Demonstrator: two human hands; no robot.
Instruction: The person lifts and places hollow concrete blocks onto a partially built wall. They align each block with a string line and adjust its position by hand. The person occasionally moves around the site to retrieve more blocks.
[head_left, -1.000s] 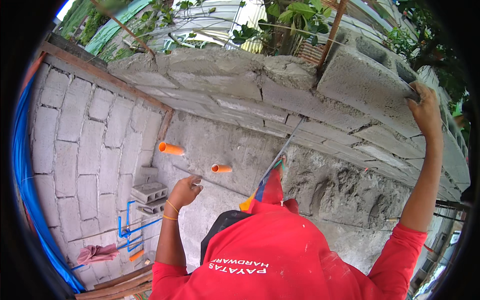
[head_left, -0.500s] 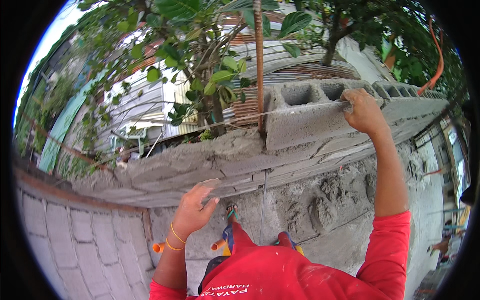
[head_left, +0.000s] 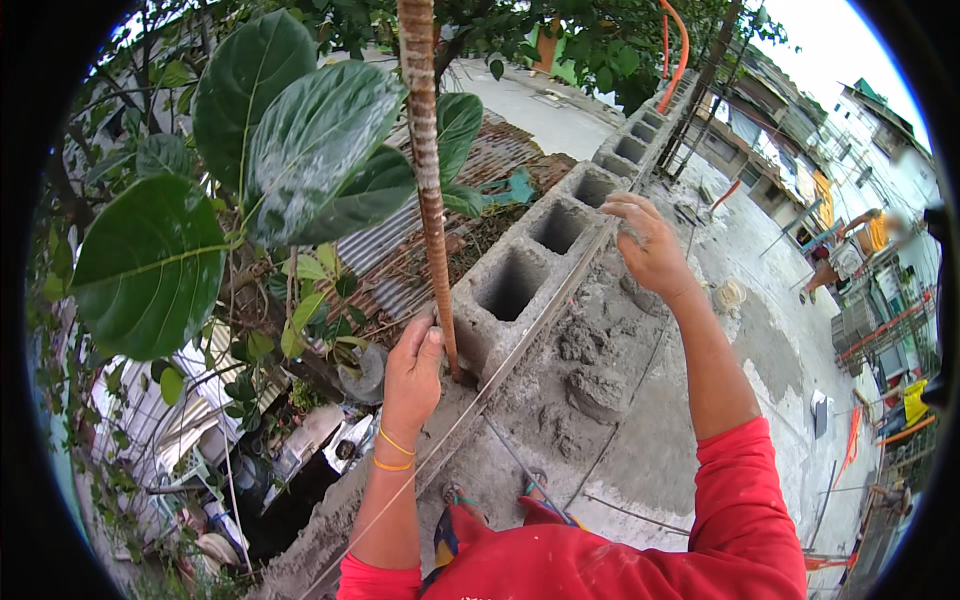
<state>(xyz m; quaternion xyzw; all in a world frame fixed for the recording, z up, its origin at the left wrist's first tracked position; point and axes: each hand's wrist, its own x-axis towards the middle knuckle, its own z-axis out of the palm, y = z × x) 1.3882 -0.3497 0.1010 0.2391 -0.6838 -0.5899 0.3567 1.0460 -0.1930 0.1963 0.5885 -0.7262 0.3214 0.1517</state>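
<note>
A grey hollow concrete block (head_left: pixel 470 335) sits on top of the wall, its open cells facing up. My left hand (head_left: pixel 412 375), with yellow bands on the wrist, is by the block's near end, fingers stretched and nothing held. Just right of it a rusty steel bar (head_left: pixel 432 190) rises from the wall. My right hand (head_left: pixel 648 245) is at the block row's right edge, fingers apart and slightly bent. Whether its fingertips touch the block, I cannot tell. A taut string (head_left: pixel 540 335) runs along the block's right face, beneath the right hand.
Mounds of wet mortar (head_left: pixel 597 390) lie on the concrete floor right of the wall. Large leaves (head_left: pixel 325 150) hang close at the left, above corrugated roofing sheets (head_left: pixel 390 250). A thin rod (head_left: pixel 515 450) leans near my feet. Another person (head_left: pixel 860 245) is far right.
The view has turned along the wall and come closer to the block. My left hand has risen to the block's end by the bar. My right hand's fingers have loosened from the block's top.
</note>
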